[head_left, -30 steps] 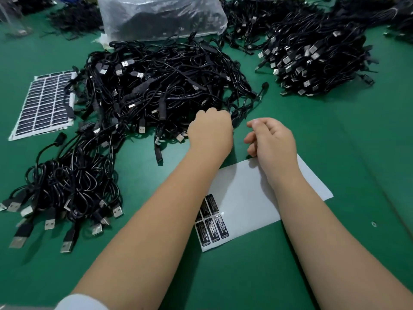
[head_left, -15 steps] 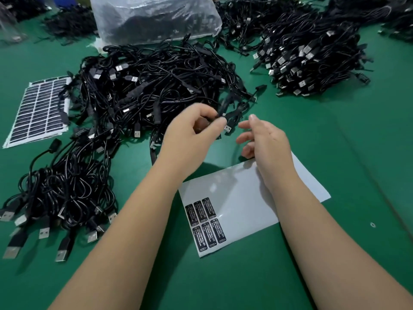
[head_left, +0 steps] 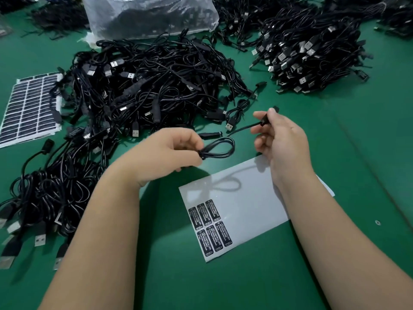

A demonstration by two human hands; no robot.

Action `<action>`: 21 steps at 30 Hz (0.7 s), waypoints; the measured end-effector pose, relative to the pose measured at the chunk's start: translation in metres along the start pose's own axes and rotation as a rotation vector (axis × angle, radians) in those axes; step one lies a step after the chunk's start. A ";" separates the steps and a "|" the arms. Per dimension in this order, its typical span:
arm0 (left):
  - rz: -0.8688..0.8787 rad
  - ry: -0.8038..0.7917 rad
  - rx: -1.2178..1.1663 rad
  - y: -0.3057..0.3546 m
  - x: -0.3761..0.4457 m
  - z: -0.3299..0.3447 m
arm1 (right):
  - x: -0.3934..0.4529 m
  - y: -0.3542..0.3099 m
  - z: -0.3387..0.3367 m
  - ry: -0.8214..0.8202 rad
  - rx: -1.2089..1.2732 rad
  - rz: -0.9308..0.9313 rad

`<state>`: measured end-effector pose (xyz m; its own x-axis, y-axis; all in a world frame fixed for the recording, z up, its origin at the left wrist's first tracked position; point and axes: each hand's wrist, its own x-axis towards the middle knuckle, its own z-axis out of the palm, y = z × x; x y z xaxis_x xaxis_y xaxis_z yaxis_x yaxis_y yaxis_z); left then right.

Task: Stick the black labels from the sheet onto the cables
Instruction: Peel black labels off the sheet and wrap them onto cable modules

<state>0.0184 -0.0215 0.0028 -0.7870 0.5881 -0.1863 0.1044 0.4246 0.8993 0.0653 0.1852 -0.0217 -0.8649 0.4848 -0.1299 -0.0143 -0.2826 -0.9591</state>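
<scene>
One black cable (head_left: 220, 148) is lifted above the green table, clear of the big tangled pile (head_left: 152, 86). My left hand (head_left: 169, 151) pinches its coiled loop at the bundle's neck. My right hand (head_left: 279, 139) holds the cable's slim black controller end between thumb and fingers, its tip poking out above the thumb. Under my hands lies a white label sheet (head_left: 250, 198), mostly peeled, with several black labels (head_left: 210, 227) left at its near left corner.
A full sheet of black labels (head_left: 29, 108) lies at the far left. Another cable heap (head_left: 44, 198) with USB plugs sits near left, a stacked pile (head_left: 312, 50) far right, and a clear plastic bag (head_left: 147, 14) at the back.
My left hand pulled one cable out of the big pile toward me. My right hand, empty before, has taken hold of the cable's controller end, and the cable now hangs between both hands.
</scene>
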 end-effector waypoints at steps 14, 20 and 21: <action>0.101 0.183 0.296 0.005 0.013 0.030 | -0.016 0.001 0.006 -0.371 -0.464 -0.228; -0.100 0.447 0.100 0.000 0.013 0.017 | -0.019 0.000 0.005 -0.795 -1.312 -0.326; -0.109 0.461 0.065 0.000 0.013 0.018 | -0.020 0.000 0.006 -0.770 -1.303 -0.340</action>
<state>0.0189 -0.0017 -0.0066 -0.9817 0.1772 -0.0698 0.0328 0.5180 0.8547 0.0800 0.1709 -0.0176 -0.9574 -0.2693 -0.1044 -0.1792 0.8372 -0.5167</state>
